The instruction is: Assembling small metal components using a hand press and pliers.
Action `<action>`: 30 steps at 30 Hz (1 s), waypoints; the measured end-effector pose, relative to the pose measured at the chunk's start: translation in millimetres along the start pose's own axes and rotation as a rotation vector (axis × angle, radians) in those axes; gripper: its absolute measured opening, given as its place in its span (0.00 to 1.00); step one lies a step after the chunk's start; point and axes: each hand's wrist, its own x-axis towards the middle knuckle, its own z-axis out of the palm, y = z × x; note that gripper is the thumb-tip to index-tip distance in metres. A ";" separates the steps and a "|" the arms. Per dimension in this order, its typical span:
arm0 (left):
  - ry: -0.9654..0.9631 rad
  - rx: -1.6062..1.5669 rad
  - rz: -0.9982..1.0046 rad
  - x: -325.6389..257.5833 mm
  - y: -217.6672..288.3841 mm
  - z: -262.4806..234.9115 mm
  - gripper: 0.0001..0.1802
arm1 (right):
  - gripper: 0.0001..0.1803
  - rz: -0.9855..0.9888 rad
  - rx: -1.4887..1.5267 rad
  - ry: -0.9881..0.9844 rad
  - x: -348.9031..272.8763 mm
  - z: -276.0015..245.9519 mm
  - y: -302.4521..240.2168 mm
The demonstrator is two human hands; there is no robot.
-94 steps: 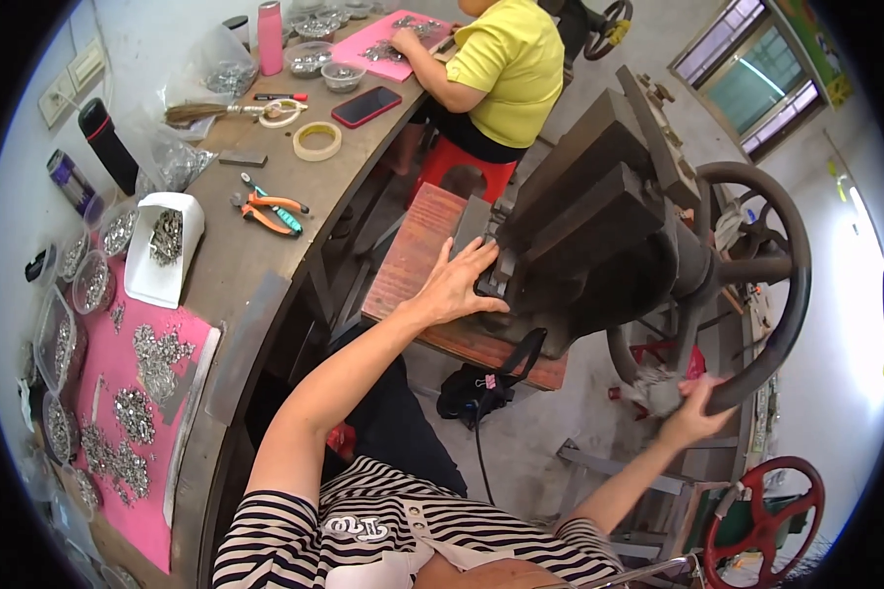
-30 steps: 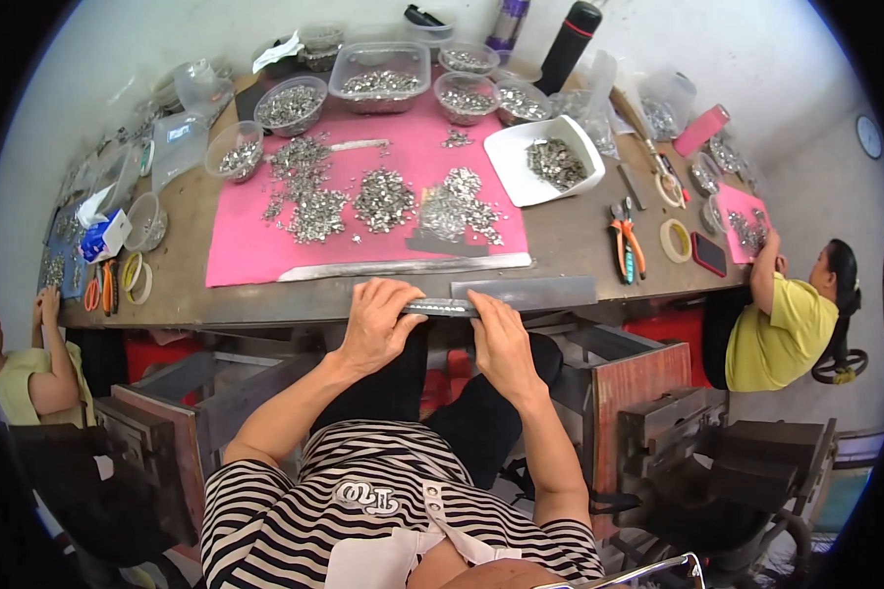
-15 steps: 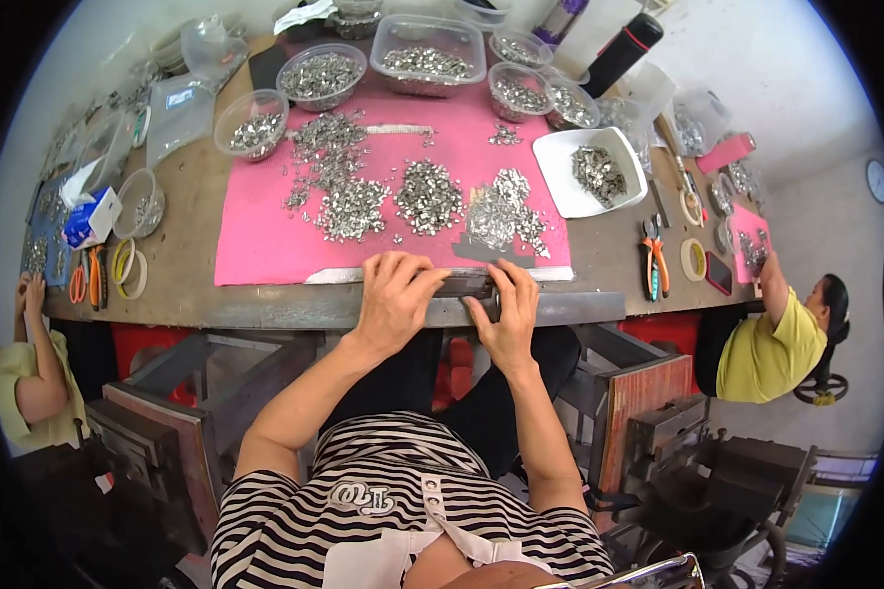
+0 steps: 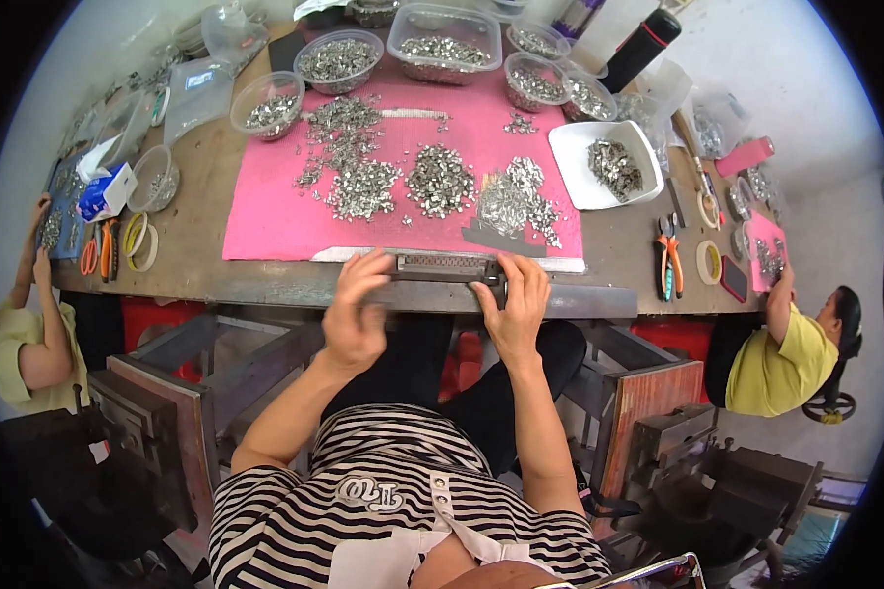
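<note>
My left hand (image 4: 356,312) and my right hand (image 4: 513,304) hold the two ends of a long dark metal bar (image 4: 444,267) with a row of small slots, level at the near edge of the workbench (image 4: 265,285). Just beyond it lies a pink mat (image 4: 275,221) strewn with heaps of small silvery metal parts (image 4: 440,180). My left fingers curl over the bar's left end; my right hand grips the right end.
Clear tubs (image 4: 445,37) and bowls of metal parts line the far side, with a white square dish (image 4: 607,162). Orange-handled pliers (image 4: 668,257), tape rolls (image 4: 707,261) and a phone lie at right. Seated people in yellow work at both bench ends. A dark press machine (image 4: 727,481) stands lower right.
Earlier I was turned toward the press with hands on it. Now I face the bench, and both hands have brought the slotted bar up to the mat's near edge.
</note>
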 end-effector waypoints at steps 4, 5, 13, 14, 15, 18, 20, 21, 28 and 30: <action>0.178 -0.255 -0.473 -13.7 13.4 -30.6 0.17 | 0.31 0.004 -0.016 0.002 -1.5 0.3 0.7; 0.163 -0.408 -0.698 -14.8 10.9 -40.0 0.18 | 0.31 0.002 -0.015 0.005 -1.5 0.2 0.4; -0.197 -0.387 -0.784 -3.0 13.0 -22.0 0.13 | 0.30 0.013 -0.018 -0.007 1.0 -1.1 -3.3; -0.313 -0.063 -0.547 7.2 18.4 -17.6 0.16 | 0.29 0.016 -0.014 -0.017 3.6 -3.1 -4.1; -0.317 -0.067 -0.545 14.7 18.9 -8.8 0.16 | 0.29 0.020 -0.019 -0.016 7.4 -8.8 -4.8; -0.289 0.397 -0.077 25.7 11.5 14.2 0.27 | 0.22 -0.055 -0.020 -0.103 22.6 -20.6 -3.9; -0.295 0.413 -0.073 27.6 3.1 22.5 0.27 | 0.14 -0.211 -0.101 -0.116 33.2 -20.4 3.9; -0.300 0.435 -0.073 28.1 0.6 26.0 0.28 | 0.14 -0.210 -0.108 -0.113 36.5 -20.4 4.6; -0.266 0.429 -0.069 18.8 -8.2 26.9 0.29 | 0.14 -0.647 -0.154 -0.294 58.7 -19.9 9.9; -0.264 0.426 -0.064 18.0 -9.1 27.7 0.29 | 0.13 -0.646 -0.089 -0.246 68.6 -21.7 9.7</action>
